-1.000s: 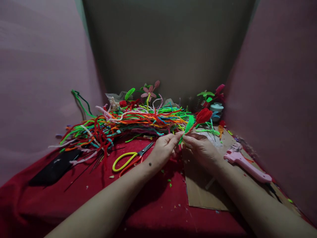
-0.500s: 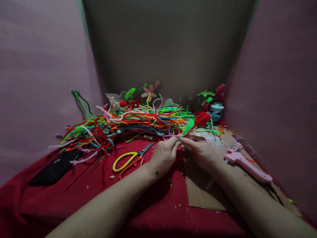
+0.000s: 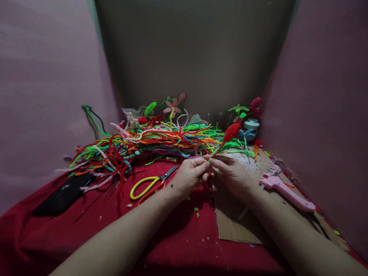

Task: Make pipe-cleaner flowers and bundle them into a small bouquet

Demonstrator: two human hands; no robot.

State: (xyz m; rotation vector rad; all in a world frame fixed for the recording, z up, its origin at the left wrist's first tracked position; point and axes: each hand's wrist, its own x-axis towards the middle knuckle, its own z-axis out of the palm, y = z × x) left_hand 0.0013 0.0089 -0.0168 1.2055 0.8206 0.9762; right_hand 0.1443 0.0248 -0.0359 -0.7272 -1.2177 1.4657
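Observation:
Between my two hands is a pipe-cleaner flower [image 3: 230, 133] with a red bud, a red stem and a green leaf [image 3: 229, 146] low on its right side. It tilts up to the right. My left hand [image 3: 193, 171] pinches the lower end of the stem, where a bit of green shows at the fingertips. Close against it, my right hand [image 3: 230, 172] grips the stem just beside that spot, fingers closed. The fingertips hide most of the stem's lower part. Scissors [image 3: 149, 184] with yellow and orange handles lie beside my left wrist.
A large pile of coloured pipe cleaners [image 3: 161, 140] lies behind my hands. A pink glue gun [image 3: 287, 189] rests on cardboard [image 3: 238, 222] at right. At left is a black flat object [image 3: 63, 195]. Finished pipe-cleaner flowers [image 3: 172, 107] stand at the back, above the red cloth [image 3: 94, 237].
The flower has turned: its leaf moved from the left of the bud to below it on the right, and the bud stands more upright. My left fingers have curled differently around the stem.

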